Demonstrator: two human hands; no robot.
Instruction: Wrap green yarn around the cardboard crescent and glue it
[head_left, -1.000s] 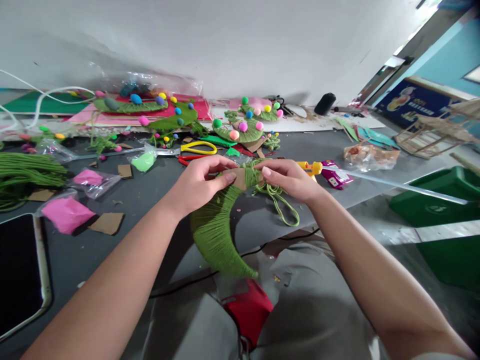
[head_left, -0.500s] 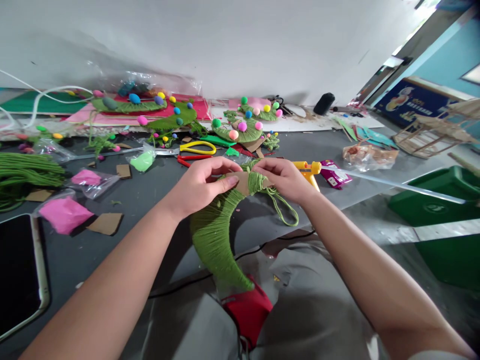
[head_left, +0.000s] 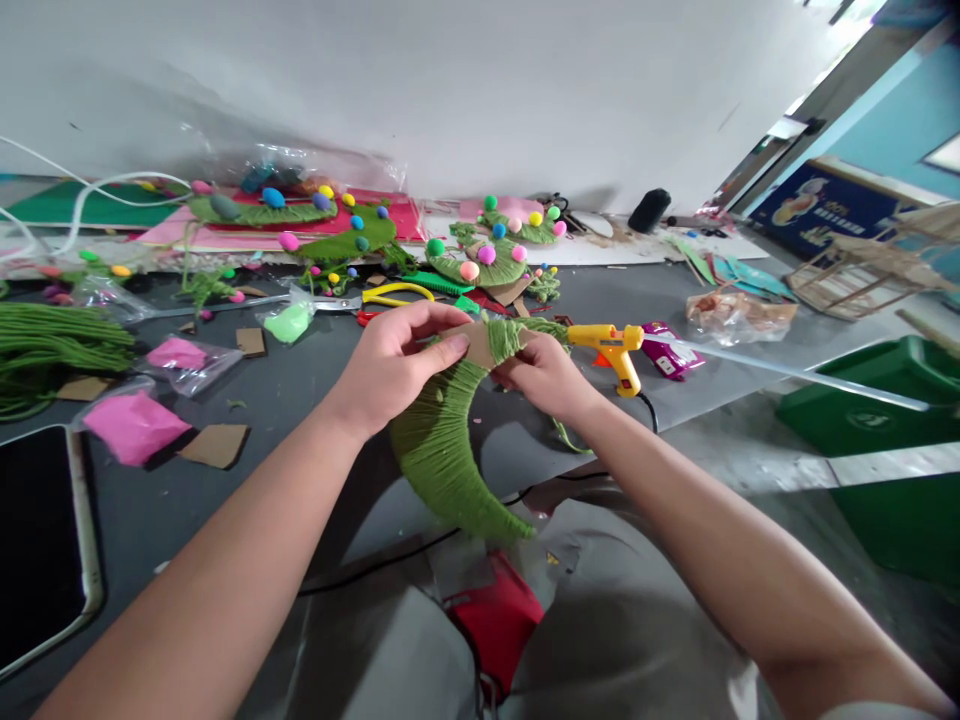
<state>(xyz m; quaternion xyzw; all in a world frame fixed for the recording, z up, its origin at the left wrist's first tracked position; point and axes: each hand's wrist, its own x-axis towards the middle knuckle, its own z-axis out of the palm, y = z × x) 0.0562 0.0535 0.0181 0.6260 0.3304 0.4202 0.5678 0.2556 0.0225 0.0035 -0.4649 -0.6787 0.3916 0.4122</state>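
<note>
A curved cardboard piece wrapped in green yarn (head_left: pixel 442 450) hangs over the table's front edge, its narrow tip pointing down to the right. My left hand (head_left: pixel 405 365) pinches its upper part beside a bare patch of cardboard (head_left: pixel 478 343). Just right of that patch, loose green yarn (head_left: pixel 504 340) is bunched around the cardboard. My right hand (head_left: pixel 544 375) is closed on the piece below and right of this bunch; its fingertips are partly hidden. A strand of yarn dangles beneath my right hand.
A yellow glue gun (head_left: pixel 611 345) lies right of my hands. Scissors (head_left: pixel 397 293), pompom-decorated green pieces (head_left: pixel 480 268) and a pink packet (head_left: pixel 135 425) lie on the table. A phone (head_left: pixel 41 550) is at left, a green bin (head_left: pixel 877 400) at right.
The wrapped piece has tilted, its lower tip swinging up and right. My right hand has shifted slightly left and down, uncovering the glue gun; the dangling yarn loop is now mostly hidden.
</note>
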